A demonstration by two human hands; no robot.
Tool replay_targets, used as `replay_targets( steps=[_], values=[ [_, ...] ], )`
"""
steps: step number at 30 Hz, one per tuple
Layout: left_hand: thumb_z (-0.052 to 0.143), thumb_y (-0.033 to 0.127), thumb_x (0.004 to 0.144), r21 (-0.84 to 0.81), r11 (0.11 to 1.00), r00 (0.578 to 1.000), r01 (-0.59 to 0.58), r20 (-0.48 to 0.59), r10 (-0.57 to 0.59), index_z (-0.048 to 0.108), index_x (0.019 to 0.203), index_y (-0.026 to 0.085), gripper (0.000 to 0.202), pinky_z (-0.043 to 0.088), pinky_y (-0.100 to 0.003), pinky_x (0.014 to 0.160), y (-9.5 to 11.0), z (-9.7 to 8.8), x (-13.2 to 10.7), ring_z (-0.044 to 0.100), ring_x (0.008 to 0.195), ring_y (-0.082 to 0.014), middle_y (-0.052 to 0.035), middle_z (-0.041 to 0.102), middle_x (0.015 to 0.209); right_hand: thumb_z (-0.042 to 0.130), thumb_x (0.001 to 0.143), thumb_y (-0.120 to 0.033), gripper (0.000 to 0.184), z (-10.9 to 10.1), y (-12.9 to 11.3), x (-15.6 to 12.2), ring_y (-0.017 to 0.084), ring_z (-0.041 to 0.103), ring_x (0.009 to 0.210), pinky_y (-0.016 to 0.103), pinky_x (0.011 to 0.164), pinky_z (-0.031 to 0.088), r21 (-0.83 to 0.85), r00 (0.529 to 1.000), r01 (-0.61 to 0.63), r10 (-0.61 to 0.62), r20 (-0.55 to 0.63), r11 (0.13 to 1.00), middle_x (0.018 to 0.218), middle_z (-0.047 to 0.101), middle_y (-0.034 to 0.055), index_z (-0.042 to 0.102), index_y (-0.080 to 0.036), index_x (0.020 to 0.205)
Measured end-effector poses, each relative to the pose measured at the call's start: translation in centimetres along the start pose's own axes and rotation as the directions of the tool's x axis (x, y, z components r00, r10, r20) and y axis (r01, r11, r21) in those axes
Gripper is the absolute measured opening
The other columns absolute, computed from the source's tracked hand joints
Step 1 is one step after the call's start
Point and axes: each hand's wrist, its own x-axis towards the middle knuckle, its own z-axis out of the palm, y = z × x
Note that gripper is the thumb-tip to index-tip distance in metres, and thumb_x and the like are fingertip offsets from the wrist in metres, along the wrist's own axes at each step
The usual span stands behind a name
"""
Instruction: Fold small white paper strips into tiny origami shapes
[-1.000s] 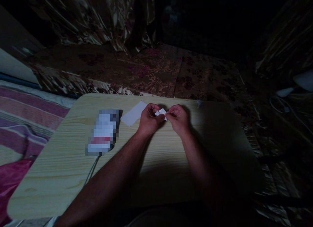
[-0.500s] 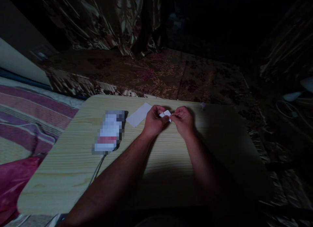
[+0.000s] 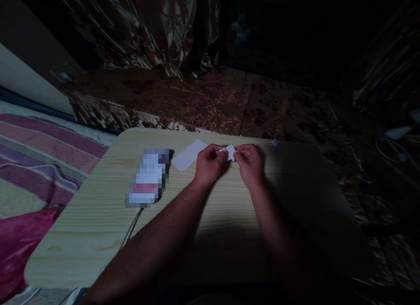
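Observation:
A small folded piece of white paper [image 3: 231,152] is held between my two hands, above the far part of the wooden table [image 3: 157,235]. My left hand [image 3: 210,163] pinches its left side, thumb on top. On the opposite side, the thumb and fingers of my right hand [image 3: 250,161] grip its right edge. Just left of my left hand lies a flat white sheet of paper [image 3: 188,156], its right end partly hidden by that hand. The folds' exact shape is too small to make out.
A phone [image 3: 147,176], blurred out, lies on the table's left with a white cable [image 3: 131,228] running toward the front edge. A small crumpled pale piece [image 3: 274,144] sits at the far right edge. Striped bedding [image 3: 36,156] is at left, patterned cloth [image 3: 210,99] behind.
The folded paper has turned and shows more of its face between my hands. My right hand's pinch has shifted onto its right edge. The whole view has moved slightly.

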Motion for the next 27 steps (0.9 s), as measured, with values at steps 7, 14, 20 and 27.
replay_targets(
  steps=[7, 14, 20, 27],
  values=[
    [0.068, 0.035, 0.074, 0.07, 0.996, 0.998, -0.047, -0.046, 0.05, 0.067, 0.079, 0.015, 0.02, 0.042, -0.022, 0.059, 0.0, 0.2, 0.0, 0.054, 0.06, -0.0104, -0.0004, 0.065, 0.069, 0.065, 0.074, -0.025, 0.018, 0.0, 0.1, 0.0, 0.014, 0.06, 0.07, 0.028, 0.063, 0.048, -0.013, 1.0, 0.029, -0.029, 0.002, 0.999, 0.078, 0.062, 0.0008, 0.055, -0.019, 0.088],
    [0.068, 0.033, 0.075, 0.133, 0.982, 0.977, -0.133, -0.149, 0.152, 0.065, 0.08, 0.016, 0.018, 0.044, -0.022, 0.062, 0.0, 0.4, -0.2, 0.056, 0.065, -0.0109, -0.0003, 0.064, 0.073, 0.067, 0.073, -0.027, 0.014, 0.3, -0.8, -0.7, 0.013, 0.054, 0.064, 0.026, 0.062, 0.045, -0.216, 0.982, 0.156, -0.174, -0.069, 0.964, 0.071, 0.058, -0.0012, 0.057, -0.02, 0.078],
    [0.068, 0.033, 0.075, 0.15, 0.976, 0.977, -0.159, -0.118, 0.177, 0.066, 0.08, 0.016, 0.018, 0.044, -0.022, 0.062, 0.2, 0.5, -0.6, 0.056, 0.065, -0.0112, -0.0007, 0.065, 0.072, 0.064, 0.078, -0.031, 0.012, 0.4, -1.0, -1.1, 0.015, 0.06, 0.069, 0.03, 0.068, 0.049, -0.166, 0.987, 0.145, -0.13, 0.099, 0.975, 0.076, 0.066, 0.0019, 0.064, -0.02, 0.081],
    [0.07, 0.029, 0.073, 0.158, 0.975, 0.986, -0.159, -0.023, 0.164, 0.07, 0.088, 0.017, 0.019, 0.049, -0.026, 0.068, 0.1, 0.4, -0.9, 0.062, 0.071, -0.0144, -0.004, 0.07, 0.08, 0.065, 0.079, -0.037, 0.019, 0.2, -1.0, -1.0, 0.018, 0.063, 0.081, 0.033, 0.077, 0.051, -0.184, 0.988, 0.131, -0.113, 0.106, 0.974, 0.087, 0.069, 0.0042, 0.065, -0.02, 0.088]
  ],
)
